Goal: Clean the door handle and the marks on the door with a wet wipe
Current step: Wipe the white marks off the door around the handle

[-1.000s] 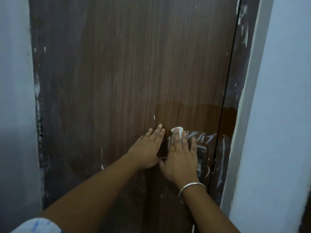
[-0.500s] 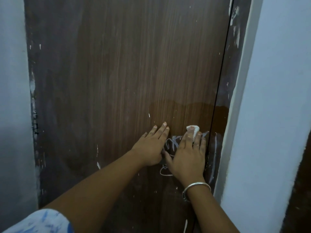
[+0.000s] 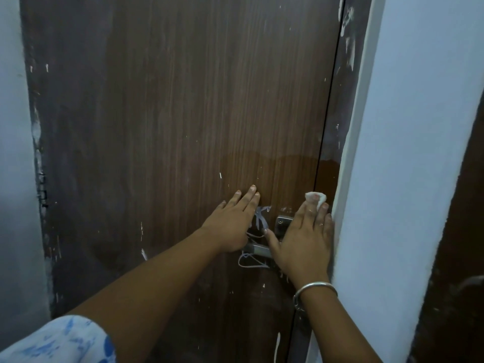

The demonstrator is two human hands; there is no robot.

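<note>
A brown wooden door [image 3: 183,113] fills the view. My right hand [image 3: 303,239] lies flat against it near its right edge, its straight fingers pressing a small white wet wipe [image 3: 315,197] onto the wood. My left hand [image 3: 230,224] rests flat on the door just left of it, fingers straight. Between them show white chalk-like marks [image 3: 259,218] and part of the metal door handle [image 3: 258,250] with its plate [image 3: 281,224]. More scribbled marks [image 3: 248,260] lie under the handle. A darker wet patch [image 3: 288,166] spreads above the hands.
A dark door frame [image 3: 345,74] runs along the right edge, next to a pale blue wall [image 3: 419,153]. Another pale wall [image 3: 13,127] stands on the left. Small white paint flecks dot the door. A dark opening [image 3: 461,258] lies far right.
My right hand has slid the wipe to the right, from above the handle to the door's edge. Fewer marks remain above the handle plate. My left hand stayed in place.
</note>
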